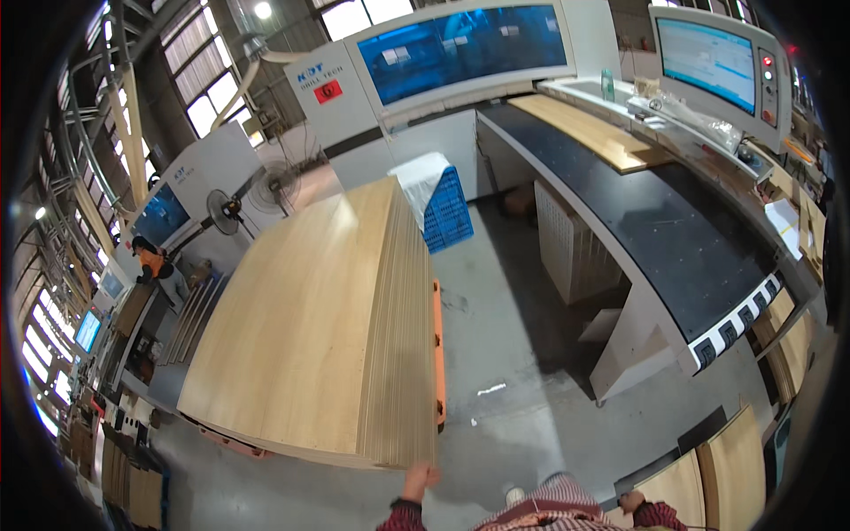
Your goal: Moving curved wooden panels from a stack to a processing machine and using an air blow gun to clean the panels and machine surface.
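Note:
A tall stack of light wood-grain panels [292,327] stands left of centre, its layered edges facing right. My left hand [420,482] is at the stack's near right corner, its fingers curled; whether it touches the panels I cannot tell. At the lower right, my right hand [631,502] hangs low beside some light wooden panels [677,489], its fingers curled in and partly hidden. A single wood-grain panel [593,133] lies on the black machine table [660,230].
An orange pallet edge [438,354] runs along the stack's right side. Behind it stands a blue plastic crate [447,212] with a white cover. A control screen [707,62] is at the upper right. A fan [224,211] and a person in orange [155,264] are at the left.

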Demonstrator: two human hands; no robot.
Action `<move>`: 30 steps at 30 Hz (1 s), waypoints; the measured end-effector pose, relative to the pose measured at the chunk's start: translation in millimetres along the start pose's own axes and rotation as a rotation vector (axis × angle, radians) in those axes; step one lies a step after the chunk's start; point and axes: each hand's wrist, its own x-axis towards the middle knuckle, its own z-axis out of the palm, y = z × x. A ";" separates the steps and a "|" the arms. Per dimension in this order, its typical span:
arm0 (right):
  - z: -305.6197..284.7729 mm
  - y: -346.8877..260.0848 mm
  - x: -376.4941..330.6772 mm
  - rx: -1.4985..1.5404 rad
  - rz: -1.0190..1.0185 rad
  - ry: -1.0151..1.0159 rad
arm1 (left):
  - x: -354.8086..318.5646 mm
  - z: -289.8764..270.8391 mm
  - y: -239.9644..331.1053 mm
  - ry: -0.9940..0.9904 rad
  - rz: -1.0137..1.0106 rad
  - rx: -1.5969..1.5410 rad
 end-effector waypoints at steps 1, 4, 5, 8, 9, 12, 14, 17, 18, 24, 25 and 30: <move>-84.5 -65.0 28.2 0.253 0.277 0.020 | 16.1 11.3 44.4 0.041 0.065 0.099; -179.7 -118.7 96.3 0.979 0.410 0.035 | 101.1 23.8 138.3 0.143 0.365 0.280; -202.1 -128.4 118.9 1.100 0.399 0.015 | 123.3 39.8 183.5 0.188 0.263 0.161; -257.4 -146.0 180.0 1.063 0.236 -0.051 | 172.4 44.4 260.7 0.285 0.294 0.022; -265.9 -142.0 201.0 1.053 0.232 -0.064 | 187.4 38.1 278.0 0.320 0.303 0.008; -306.8 -137.6 264.3 1.168 0.255 -0.029 | 229.3 -25.9 280.6 0.409 0.190 -0.087; -336.1 -136.6 311.1 1.207 0.224 -0.016 | 238.8 -43.9 288.6 0.497 0.132 -0.146; -360.8 -129.4 382.9 1.065 0.095 0.077 | 257.7 -43.4 296.5 0.600 0.119 -0.215; -370.2 -128.2 410.9 1.000 0.081 0.084 | 261.3 -39.7 295.8 0.617 0.161 -0.227; -477.0 -187.8 499.0 1.271 0.015 -0.015 | 263.1 -34.1 310.0 0.812 0.147 -0.389; -489.2 -194.9 509.7 1.278 0.024 -0.017 | 264.9 -41.1 305.5 0.810 0.196 -0.340; -533.4 -236.2 583.5 1.259 -0.005 -0.030 | 324.3 46.2 322.5 0.685 0.119 -0.072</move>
